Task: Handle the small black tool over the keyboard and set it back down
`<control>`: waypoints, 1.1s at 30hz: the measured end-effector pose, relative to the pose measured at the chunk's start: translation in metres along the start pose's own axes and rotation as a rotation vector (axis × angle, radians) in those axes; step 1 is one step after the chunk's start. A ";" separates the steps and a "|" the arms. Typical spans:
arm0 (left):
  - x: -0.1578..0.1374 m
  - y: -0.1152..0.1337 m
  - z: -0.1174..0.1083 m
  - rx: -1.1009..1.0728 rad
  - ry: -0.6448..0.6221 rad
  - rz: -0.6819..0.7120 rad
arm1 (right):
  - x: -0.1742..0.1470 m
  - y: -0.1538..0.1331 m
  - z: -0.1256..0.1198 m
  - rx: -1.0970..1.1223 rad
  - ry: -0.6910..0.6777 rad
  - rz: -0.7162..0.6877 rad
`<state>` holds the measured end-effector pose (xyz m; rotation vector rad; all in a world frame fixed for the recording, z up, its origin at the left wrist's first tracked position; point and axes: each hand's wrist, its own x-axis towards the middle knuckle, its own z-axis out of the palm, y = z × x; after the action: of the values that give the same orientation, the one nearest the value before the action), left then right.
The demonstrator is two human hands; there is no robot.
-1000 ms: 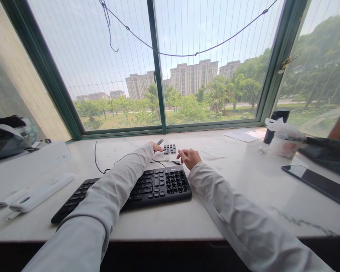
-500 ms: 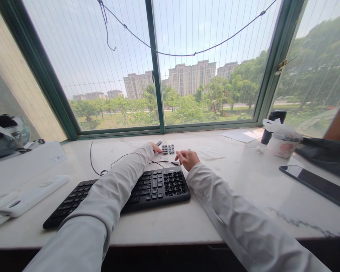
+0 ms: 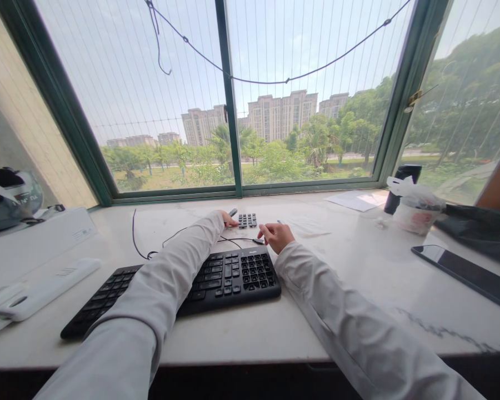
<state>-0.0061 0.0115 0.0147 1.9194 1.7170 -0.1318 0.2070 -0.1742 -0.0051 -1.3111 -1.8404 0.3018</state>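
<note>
Best to steady the loose keycaps (image 3: 247, 220) with the left hand (image 3: 228, 219), pinched on a grey tool (image 3: 233, 211), while the right hand (image 3: 277, 235), fingers curled, grip unclear, picks gently.

Bright window backlight, wide-angle edge distortion.

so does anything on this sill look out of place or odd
A cluster of loose black keycaps lies on the sill beyond the keyboard, between the left hand and right hand. Nothing looks spilled.
</note>
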 end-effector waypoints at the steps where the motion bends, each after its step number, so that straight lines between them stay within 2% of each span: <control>1: 0.002 0.000 0.000 0.011 -0.002 -0.001 | 0.000 0.000 0.000 0.000 -0.002 -0.001; 14: 0.014 -0.001 0.000 0.056 -0.008 0.006 | 0.000 0.001 0.001 0.004 -0.007 0.005; 33: -0.006 0.009 0.002 0.113 0.098 -0.093 | -0.001 0.002 0.001 0.005 -0.024 0.006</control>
<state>0.0021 0.0050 0.0190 1.9553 1.9014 -0.1755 0.2075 -0.1738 -0.0075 -1.3154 -1.8553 0.3266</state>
